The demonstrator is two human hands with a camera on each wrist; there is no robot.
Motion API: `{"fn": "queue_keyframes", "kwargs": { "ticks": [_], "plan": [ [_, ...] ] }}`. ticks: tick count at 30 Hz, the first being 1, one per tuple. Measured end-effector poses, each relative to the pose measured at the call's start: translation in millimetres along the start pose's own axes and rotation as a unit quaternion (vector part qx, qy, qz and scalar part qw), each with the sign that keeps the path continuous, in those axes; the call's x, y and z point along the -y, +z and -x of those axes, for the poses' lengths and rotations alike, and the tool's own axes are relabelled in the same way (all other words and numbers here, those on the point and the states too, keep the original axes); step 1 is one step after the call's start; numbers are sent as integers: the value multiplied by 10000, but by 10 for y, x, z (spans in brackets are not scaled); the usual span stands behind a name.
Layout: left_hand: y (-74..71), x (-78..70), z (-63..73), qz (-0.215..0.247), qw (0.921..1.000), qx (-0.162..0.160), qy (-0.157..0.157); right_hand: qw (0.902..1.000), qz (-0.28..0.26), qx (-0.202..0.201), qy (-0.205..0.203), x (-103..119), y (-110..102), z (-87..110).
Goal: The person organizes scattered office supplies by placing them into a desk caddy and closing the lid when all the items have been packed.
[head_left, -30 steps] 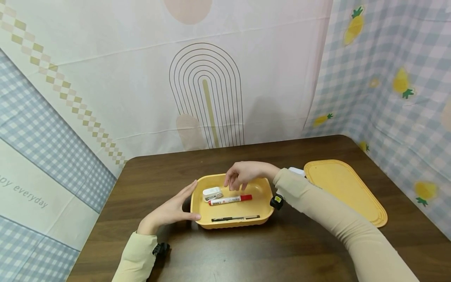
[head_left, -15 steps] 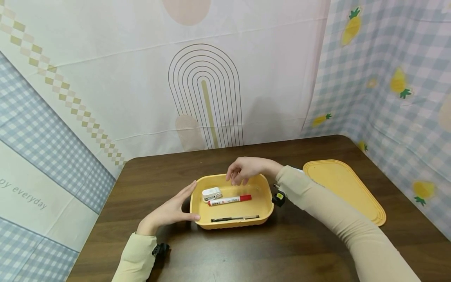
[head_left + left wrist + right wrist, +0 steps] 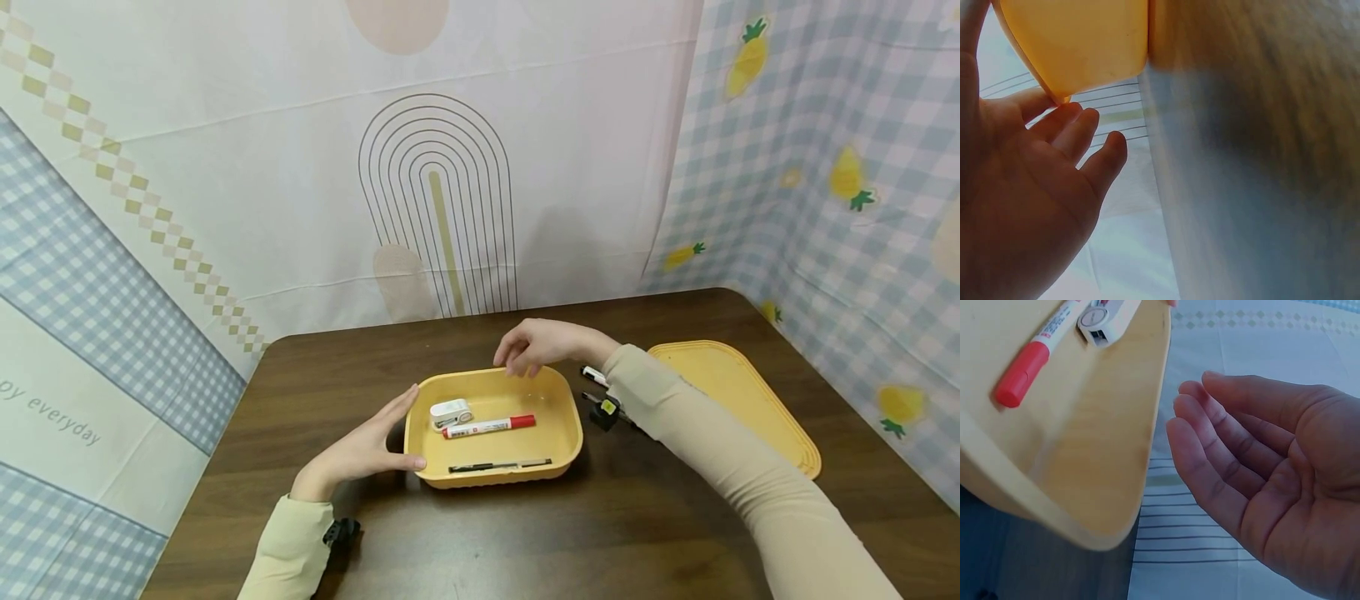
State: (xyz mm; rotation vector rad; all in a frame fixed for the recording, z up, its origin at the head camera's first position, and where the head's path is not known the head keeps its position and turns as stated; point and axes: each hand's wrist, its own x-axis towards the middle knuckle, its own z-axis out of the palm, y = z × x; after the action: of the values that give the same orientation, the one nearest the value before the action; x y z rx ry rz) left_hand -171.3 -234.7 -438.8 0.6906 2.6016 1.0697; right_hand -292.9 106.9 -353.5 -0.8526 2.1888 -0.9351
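Note:
A yellow plastic box (image 3: 540,462) stands in the middle of the table. Inside it lie a small white stapler (image 3: 451,413), a red-capped marker (image 3: 487,426) and a slim black pen (image 3: 500,465). My left hand (image 3: 367,450) spans the box's left end, thumb on the front corner and fingers straight along the back corner; in the left wrist view its fingertips touch the box's edge. Above the back right rim, my right hand (image 3: 543,343) hovers with loosely bent fingers. The right wrist view shows nothing in that hand (image 3: 1260,456).
A flat yellow lid (image 3: 738,400) lies at the right, partly hidden by the right sleeve. Between box and sleeve, a white-bodied marker (image 3: 595,375) and a thin dark pen (image 3: 587,395) show on the table. A patterned cloth (image 3: 585,167) hangs behind the table.
My right hand has risen from over the inside of the box and moved back and right past its rim. The white marker and dark pen beside the box have come into view.

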Motion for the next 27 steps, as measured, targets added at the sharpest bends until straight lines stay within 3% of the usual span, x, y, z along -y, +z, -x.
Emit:
{"fn": "queue_keyframes", "kwargs": {
  "ticks": [27],
  "plan": [
    [1, -23, 5, 35, 10000, 40, 5, 9980, -175, -545, 260, -270, -261, 361]
  ]
}}
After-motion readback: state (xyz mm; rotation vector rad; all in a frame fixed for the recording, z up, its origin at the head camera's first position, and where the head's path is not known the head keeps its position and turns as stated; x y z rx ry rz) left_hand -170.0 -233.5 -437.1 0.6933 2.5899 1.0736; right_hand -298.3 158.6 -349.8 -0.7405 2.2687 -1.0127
